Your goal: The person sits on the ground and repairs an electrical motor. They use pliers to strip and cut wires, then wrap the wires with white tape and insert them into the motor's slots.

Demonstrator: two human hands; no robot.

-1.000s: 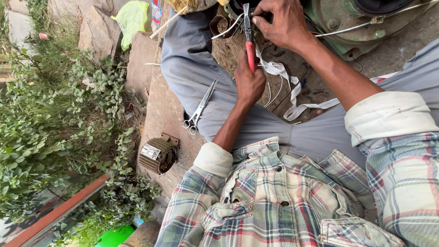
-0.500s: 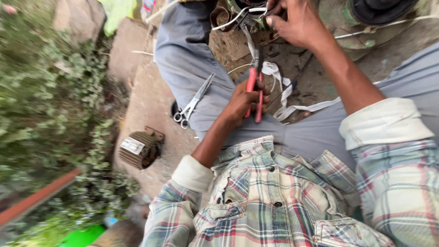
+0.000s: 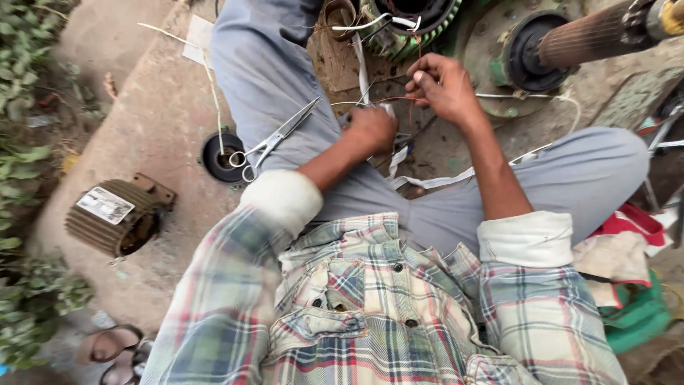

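Observation:
My left hand (image 3: 370,128) is closed over my lap, its fingers around one end of a thin red wire (image 3: 399,98) beside a short white sleeve piece. My right hand (image 3: 443,87) pinches the other end of that wire, just below a green motor stator (image 3: 410,32) with white-tied windings. The pliers' red handles are not in sight. Steel scissors (image 3: 274,139) lie on my left thigh. A white tape strip (image 3: 427,182) trails across my lap.
A ribbed motor housing (image 3: 114,214) and a black round cap (image 3: 216,158) sit on the concrete slab at left. A rusty rotor shaft (image 3: 588,41) lies top right. Cloths and a green bag (image 3: 641,314) are at right. Plants (image 3: 28,142) and sandals (image 3: 107,346) edge the left.
The view swung down and right. My left hand no longer shows the red-handled pliers. Both hands now hold a red wire between them, lower over my lap.

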